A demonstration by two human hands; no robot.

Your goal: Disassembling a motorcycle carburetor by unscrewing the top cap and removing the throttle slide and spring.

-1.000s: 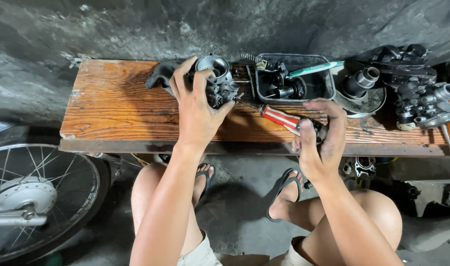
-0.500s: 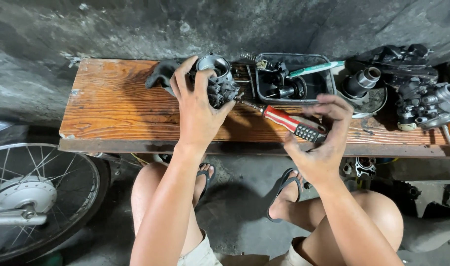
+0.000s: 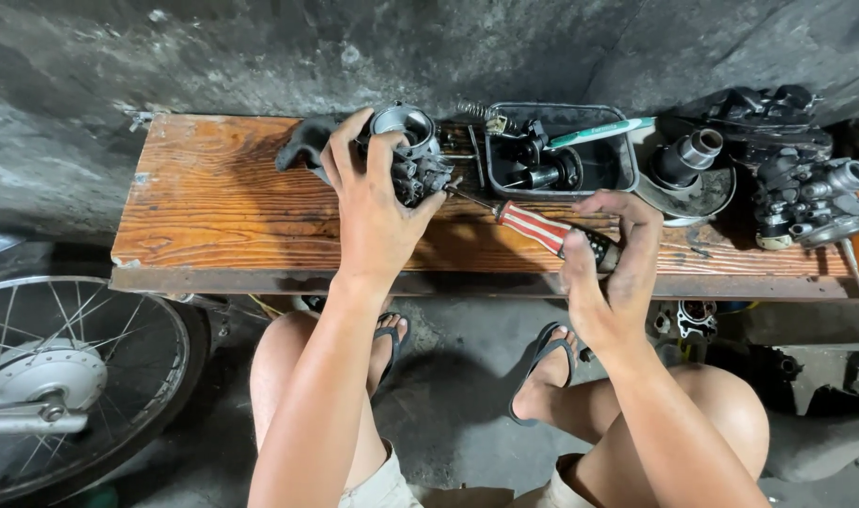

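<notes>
Screwdriver (image 3: pixel 542 229), pinched in right hand (image 3: pixel 610 273) fingers, apparently points up-left into left hand (image 3: pixel 378 212)'s gripped carburetor (image 3: pixel 412 155).

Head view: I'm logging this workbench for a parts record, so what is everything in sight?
carburettor: one, grey metal, on the plank, held by the left hand
screwdriver: one, red and white striped handle, tip at the carburettor, in the right hand
plank: one, brown wood, against the wall
tray: one, black, on the plank, holding small parts
toothbrush: one, green and white, across the tray
second carburettor: one, grey, at the plank's right end
wheel: one, spoked, lower left
sandals: two, dark, on the feet
left hand: gripping the carburettor
right hand: around the screwdriver handle
</notes>
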